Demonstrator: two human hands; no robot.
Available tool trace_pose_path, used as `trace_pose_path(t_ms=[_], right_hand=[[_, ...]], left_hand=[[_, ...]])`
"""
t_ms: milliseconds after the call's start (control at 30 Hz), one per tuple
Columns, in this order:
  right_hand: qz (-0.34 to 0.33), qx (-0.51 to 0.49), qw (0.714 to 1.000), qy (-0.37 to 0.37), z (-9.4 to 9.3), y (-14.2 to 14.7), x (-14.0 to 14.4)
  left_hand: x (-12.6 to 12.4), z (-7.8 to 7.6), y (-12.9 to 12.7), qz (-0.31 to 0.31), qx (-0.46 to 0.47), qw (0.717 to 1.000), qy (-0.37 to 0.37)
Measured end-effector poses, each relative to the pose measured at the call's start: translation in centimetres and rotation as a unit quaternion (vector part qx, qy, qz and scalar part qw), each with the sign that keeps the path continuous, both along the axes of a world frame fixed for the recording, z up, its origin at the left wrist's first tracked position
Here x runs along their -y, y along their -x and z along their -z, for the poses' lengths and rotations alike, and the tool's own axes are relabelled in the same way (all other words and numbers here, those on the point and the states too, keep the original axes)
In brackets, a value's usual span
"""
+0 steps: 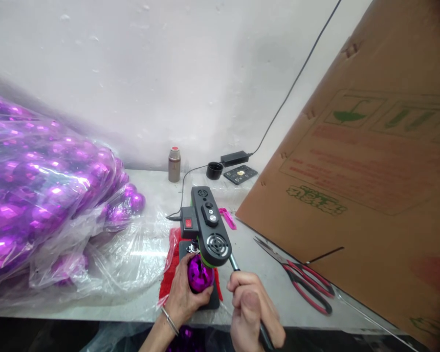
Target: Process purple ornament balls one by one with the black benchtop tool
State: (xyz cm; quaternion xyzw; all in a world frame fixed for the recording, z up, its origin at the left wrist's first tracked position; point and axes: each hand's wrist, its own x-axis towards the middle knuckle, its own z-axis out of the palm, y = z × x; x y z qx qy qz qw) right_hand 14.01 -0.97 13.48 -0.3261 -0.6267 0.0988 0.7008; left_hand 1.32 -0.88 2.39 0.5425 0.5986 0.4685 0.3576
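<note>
My left hand (182, 297) holds a shiny purple ball ornament (199, 275) under the head of a small black and green machine (206, 227) at the near edge of the table. The ornament's silver cap sits just below the machine's head. My right hand (250, 309) is closed around the machine's lever handle (234, 264), which slants down to the right. A red cloth (172, 266) lies under the machine's base.
A large clear plastic bag of purple ornaments (40, 195) fills the left of the table. A tilted cardboard box (370, 186) stands on the right, with red-handled scissors (300, 278) beside it. A metal flask (174, 164), black cup (214, 170), power adapter (234, 158) and cable lie at the back.
</note>
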Motion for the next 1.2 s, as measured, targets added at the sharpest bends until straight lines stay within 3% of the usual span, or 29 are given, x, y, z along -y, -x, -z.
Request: trace_pose_path(t_ms=[1000, 1200], right_hand=[[0.014, -0.023, 1.0, 0.001, -0.2, 0.5, 0.1], [0.023, -0.036, 0.999, 0.0, -0.3, 1.0, 0.0]], left_hand=[[-0.2, 0.8, -0.1, -0.013, -0.008, 1.0, 0.002], [-0.3, 1.1, -0.2, -0.023, -0.031, 0.999, -0.027]])
